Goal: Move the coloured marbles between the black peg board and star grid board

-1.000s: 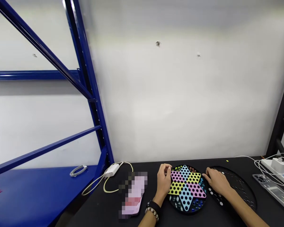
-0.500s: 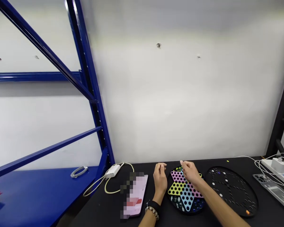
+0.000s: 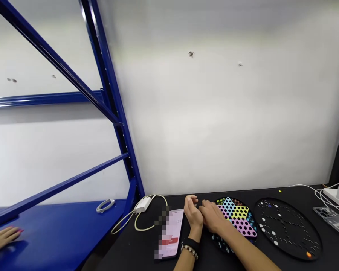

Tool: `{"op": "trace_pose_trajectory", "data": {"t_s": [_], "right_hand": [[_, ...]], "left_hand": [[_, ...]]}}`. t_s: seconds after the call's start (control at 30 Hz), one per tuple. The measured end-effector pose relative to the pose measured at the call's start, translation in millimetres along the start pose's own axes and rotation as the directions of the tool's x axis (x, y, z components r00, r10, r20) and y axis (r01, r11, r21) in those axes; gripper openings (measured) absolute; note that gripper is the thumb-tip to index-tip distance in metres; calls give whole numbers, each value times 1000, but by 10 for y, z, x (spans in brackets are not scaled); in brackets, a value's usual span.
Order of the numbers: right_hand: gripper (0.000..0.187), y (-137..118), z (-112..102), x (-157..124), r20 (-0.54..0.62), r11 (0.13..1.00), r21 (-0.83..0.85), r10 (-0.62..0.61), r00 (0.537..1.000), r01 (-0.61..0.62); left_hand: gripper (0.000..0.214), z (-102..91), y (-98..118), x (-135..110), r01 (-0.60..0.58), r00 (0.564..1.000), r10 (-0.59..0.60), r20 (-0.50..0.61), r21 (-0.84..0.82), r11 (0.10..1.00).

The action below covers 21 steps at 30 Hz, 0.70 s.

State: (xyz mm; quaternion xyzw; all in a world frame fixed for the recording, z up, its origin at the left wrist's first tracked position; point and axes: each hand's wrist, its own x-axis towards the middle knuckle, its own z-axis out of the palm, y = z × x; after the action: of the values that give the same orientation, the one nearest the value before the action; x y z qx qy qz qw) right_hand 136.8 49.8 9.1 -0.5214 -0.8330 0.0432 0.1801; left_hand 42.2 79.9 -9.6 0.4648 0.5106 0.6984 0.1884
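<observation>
Black band at its wrist, the left hand (image 3: 192, 213) curls loosely, just beside the right hand (image 3: 212, 219), which lies curled over the near-left edge of the Chinese checkers board (image 3: 241, 222). Whether either hand grasps a marble cannot be told. On the tabletop (image 3: 124, 250), a blurred phone (image 3: 171, 233) lies left, and a round black board (image 3: 288, 229) with white marbles (image 3: 276, 243) lies right. Another person's hand (image 3: 2, 239) rests on the blue shelf (image 3: 73, 222), far left.
</observation>
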Motion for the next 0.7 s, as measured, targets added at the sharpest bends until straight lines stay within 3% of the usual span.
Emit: {"op": "trace_pose_trajectory", "data": {"t_s": [0.2,0.27,0.37,0.47,0.6,0.7], "right_hand": [[21,49,-85,-185,-15,997,-37,-65,998,64],[22,101,-143,-284,-41,998,21,-62,997,63],[28,257,-330,-472,-147,978,207,39,988,-7],[31,548,-608,-732,-218,929,349,209,953,-123],[30,1110,-964,-1268,-280,895,368,365,888,-252],[30,1532,-1115,-1789,-188,846,291,508,841,-446]], "left_hand": [[38,-5,34,-23,-26,997,25,72,14,1000],[37,-4,44,-20,-34,994,31,105,22,999],[31,8,61,-30,-50,983,41,181,45,998],[27,30,65,-61,-65,959,37,280,91,994],[21,53,46,-115,-68,916,-5,402,169,983],[15,64,45,-144,-66,878,-50,475,224,972]]}}
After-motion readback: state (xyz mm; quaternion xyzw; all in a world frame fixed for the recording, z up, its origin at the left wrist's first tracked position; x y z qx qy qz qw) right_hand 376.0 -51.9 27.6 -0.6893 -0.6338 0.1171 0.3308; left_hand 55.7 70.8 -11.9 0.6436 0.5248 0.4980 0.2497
